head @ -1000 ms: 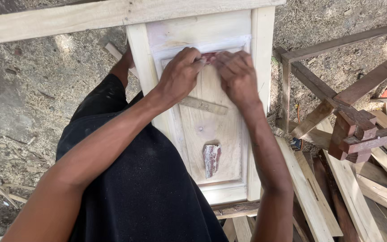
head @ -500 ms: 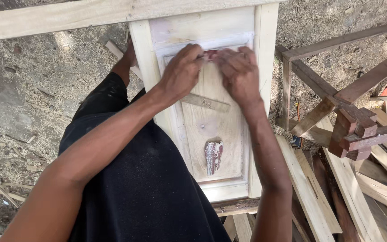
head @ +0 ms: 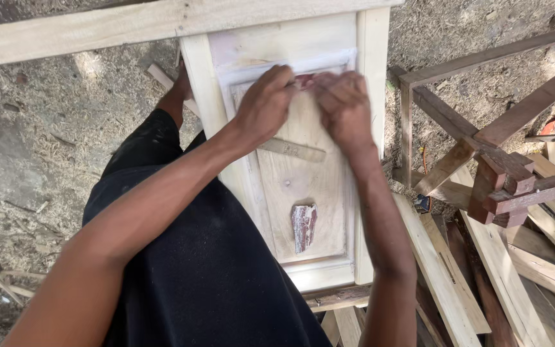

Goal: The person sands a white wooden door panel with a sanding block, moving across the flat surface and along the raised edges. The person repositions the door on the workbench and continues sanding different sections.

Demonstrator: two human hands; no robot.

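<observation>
Both hands, left hand (head: 266, 103) and right hand (head: 343, 106), still pinch reddish sandpaper (head: 305, 81) on the wooden panel door's (head: 303, 186) top moulding (barely shifted).

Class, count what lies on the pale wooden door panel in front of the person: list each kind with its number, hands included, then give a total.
Hands: 2, left hand and right hand
Reddish sandpaper pieces: 2, one pinched between the hands, one lying loose
Flat wooden stick: 1
Total: 5
</observation>
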